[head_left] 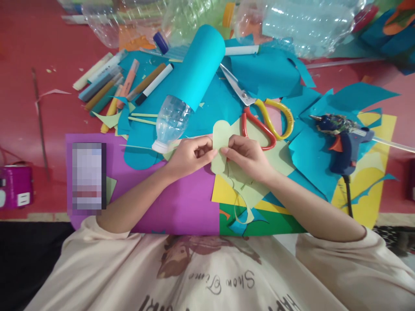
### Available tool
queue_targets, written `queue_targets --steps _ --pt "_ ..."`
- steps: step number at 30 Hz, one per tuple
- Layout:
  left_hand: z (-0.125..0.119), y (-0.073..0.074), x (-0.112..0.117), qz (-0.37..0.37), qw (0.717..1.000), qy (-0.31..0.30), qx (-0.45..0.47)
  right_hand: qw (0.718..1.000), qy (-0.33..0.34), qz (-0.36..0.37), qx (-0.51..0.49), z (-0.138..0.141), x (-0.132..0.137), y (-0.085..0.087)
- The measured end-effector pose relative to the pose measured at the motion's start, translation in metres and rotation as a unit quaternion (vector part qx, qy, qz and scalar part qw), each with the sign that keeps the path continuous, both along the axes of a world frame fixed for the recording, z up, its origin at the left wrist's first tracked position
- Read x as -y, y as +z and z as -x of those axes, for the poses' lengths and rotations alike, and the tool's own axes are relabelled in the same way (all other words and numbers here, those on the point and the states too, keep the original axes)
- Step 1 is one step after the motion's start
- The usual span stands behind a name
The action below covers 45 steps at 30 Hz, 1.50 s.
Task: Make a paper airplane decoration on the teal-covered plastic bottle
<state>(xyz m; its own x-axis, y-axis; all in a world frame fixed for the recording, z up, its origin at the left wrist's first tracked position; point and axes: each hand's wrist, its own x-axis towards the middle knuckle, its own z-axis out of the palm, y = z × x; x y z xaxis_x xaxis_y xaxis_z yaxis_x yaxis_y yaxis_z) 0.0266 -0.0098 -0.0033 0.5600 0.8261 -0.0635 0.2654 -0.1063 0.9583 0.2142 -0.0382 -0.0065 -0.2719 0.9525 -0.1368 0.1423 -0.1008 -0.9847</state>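
Note:
Both hands pinch a pale green paper cutout [221, 134] with a rounded top, held just above the sheets of coloured paper. My left hand [191, 154] grips its left edge with thumb and fingers closed. My right hand [247, 156] pinches its right side, fingers curled. Thin green offcut strips hang below the cutout. A plastic bottle wrapped in teal paper [191, 82] lies just beyond the hands, its neck pointing toward my left hand.
Red-and-yellow scissors [262, 116] lie behind my right hand. A blue glue gun [340, 142] rests at the right on teal scraps. Markers [113, 84] lie at upper left, clear bottles at the back. A phone [87, 178] sits on purple paper [181, 207].

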Motion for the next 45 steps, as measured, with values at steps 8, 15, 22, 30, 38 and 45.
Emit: queue_targets --steps 8,15,22,30,38,45 --pt "-0.0027 -0.0007 0.0002 -0.018 1.000 0.015 0.005 1.000 0.000 -0.016 0.012 0.0008 0.0004 -0.0022" --pt "-0.0015 0.0000 0.0000 -0.018 1.000 0.017 0.000 1.000 0.007 -0.009 0.012 -0.0004 0.0009 -0.0036" --pt "-0.0006 -0.0008 -0.0004 -0.027 1.000 0.006 0.005 1.000 0.003 -0.001 -0.001 -0.0006 0.0014 -0.0019" --pt "-0.0015 -0.0018 -0.0006 -0.024 1.000 0.000 0.002 0.999 -0.019 -0.024 0.018 0.0014 -0.0003 0.0033" --pt "-0.0025 -0.0011 0.0002 -0.025 1.000 0.015 -0.004 0.998 -0.017 -0.043 0.031 0.0013 -0.0010 0.0015" --pt "-0.0023 -0.0012 0.0012 -0.018 1.000 0.020 0.001 0.998 -0.035 -0.054 0.007 0.0025 -0.0009 0.0037"
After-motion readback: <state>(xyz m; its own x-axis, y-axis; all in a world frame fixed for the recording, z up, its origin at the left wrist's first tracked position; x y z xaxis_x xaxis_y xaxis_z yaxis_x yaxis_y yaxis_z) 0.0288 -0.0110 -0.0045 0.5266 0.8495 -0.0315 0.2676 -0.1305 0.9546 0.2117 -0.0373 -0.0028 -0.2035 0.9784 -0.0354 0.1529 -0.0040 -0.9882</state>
